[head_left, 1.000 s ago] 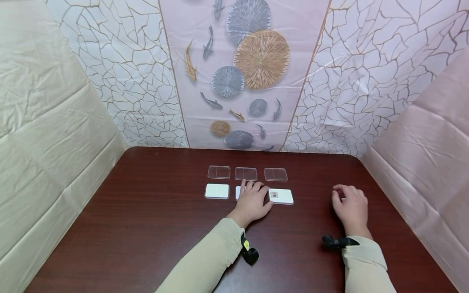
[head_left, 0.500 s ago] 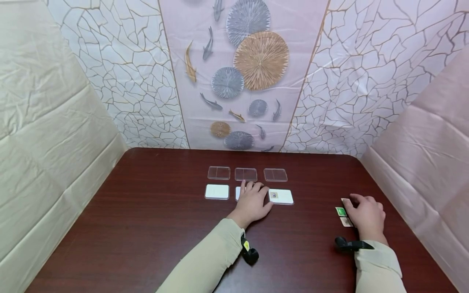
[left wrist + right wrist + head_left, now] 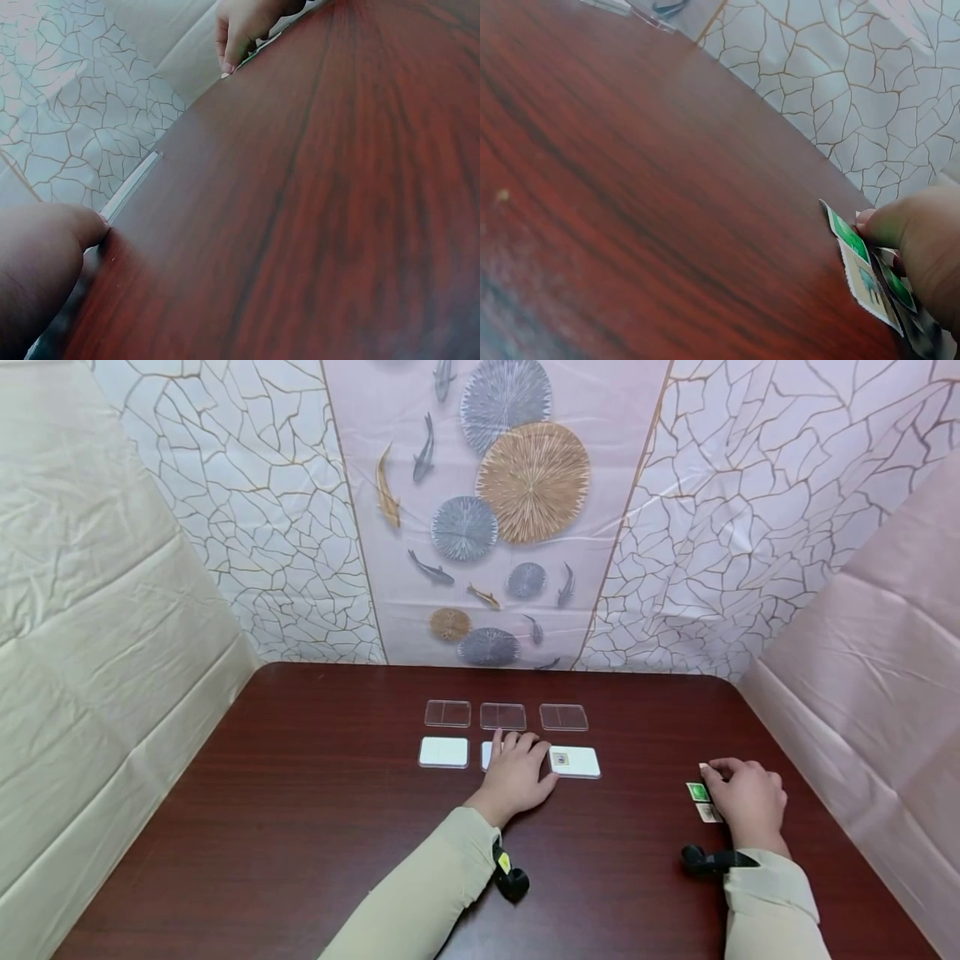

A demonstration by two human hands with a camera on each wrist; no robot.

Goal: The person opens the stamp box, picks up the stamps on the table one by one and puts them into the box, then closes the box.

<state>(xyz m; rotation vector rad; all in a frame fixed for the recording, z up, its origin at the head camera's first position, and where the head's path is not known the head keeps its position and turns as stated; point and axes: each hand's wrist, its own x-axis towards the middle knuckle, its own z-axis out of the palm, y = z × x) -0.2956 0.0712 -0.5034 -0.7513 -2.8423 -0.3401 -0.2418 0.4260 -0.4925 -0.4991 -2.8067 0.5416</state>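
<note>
My left hand (image 3: pixel 517 781) rests with fingers spread over the middle white-backed case (image 3: pixel 486 756), hiding most of it. Its thumb lies at the near edge of the right white case (image 3: pixel 581 762), which bears a small stamp (image 3: pixel 561 760). On the left lies a third white case (image 3: pixel 444 752). At the right of the table my right hand (image 3: pixel 750 802) pinches a stamp between thumb and finger; only its pale corner (image 3: pixel 702 767) shows. Beside that hand are a green stamp (image 3: pixel 698 792) and a beige stamp (image 3: pixel 708 812). The right wrist view shows another green stamp (image 3: pixel 900 289) under the hand.
Behind the white cases lie three clear plastic covers: left (image 3: pixel 447 713), middle (image 3: pixel 503 717) and right (image 3: pixel 564 717). The dark wooden table (image 3: pixel 262 827) ends at a patterned cloth backdrop (image 3: pixel 300 527), with plain cloth on both sides.
My right hand has shifted right and nearer to me, uncovering the stamps beside it. It has then closed on the far stamp. My left hand has stayed in place.
</note>
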